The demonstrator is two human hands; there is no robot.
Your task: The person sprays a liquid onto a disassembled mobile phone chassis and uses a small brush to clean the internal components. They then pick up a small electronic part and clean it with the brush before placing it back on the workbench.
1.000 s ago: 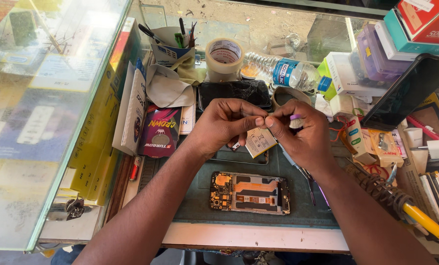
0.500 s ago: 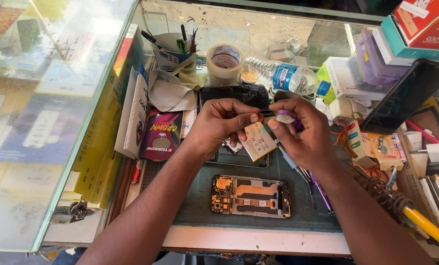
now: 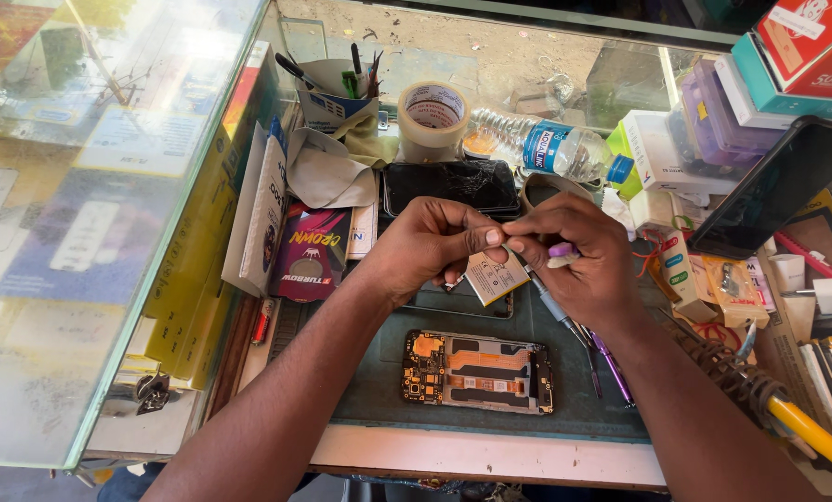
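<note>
Hiding small card's [image 3: 496, 276] top: fingers [image 3: 490, 237]

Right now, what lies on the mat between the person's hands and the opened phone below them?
In the head view, only bare green mat separates the hands, left hand and right hand, from the opened phone.

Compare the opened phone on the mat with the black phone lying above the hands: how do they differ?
The opened phone lies back-off, showing orange flex cables and circuit boards; the black phone is closed, showing only a dark, cracked-looking glass face. The opened phone sits nearer the person, below both hands, on the green mat; the black phone sits farther off, beside the tape roll. Both lie flat and lengthwise, untouched.
</note>
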